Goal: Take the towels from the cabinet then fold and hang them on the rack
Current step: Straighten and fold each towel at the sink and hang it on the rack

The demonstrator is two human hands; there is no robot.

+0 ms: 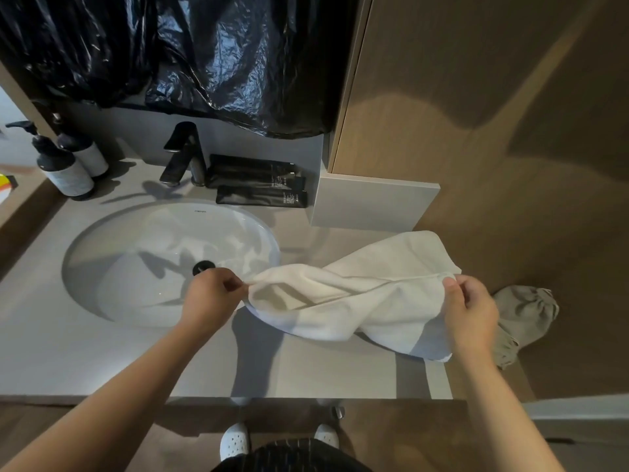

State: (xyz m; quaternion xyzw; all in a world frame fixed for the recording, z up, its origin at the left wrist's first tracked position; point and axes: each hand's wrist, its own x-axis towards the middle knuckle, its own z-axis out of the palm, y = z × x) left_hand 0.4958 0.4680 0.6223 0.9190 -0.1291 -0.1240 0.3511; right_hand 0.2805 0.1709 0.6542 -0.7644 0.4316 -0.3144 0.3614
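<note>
Though slack, towel (357, 301) between left fingers (234, 285) and right fingers (451, 285).

Head camera looks steeply down, close over the counter (68, 362).

towel (357, 294) on counter (102, 362), right of sink (163, 253)

Left hand (207, 298) and right hand (471, 311): bare. Both forearms uncovered down to the lower frame edge. Garment (292, 454) at bottom centre: black, with fine pale vertical lines, either stripes or ribbing; cannot tell which. Footwear: left shoe (234, 441) white, clog type, rounded toe, small perforations across the upper; right shoe (326, 436) white, same rounded form, partly hidden by the garment.
</note>
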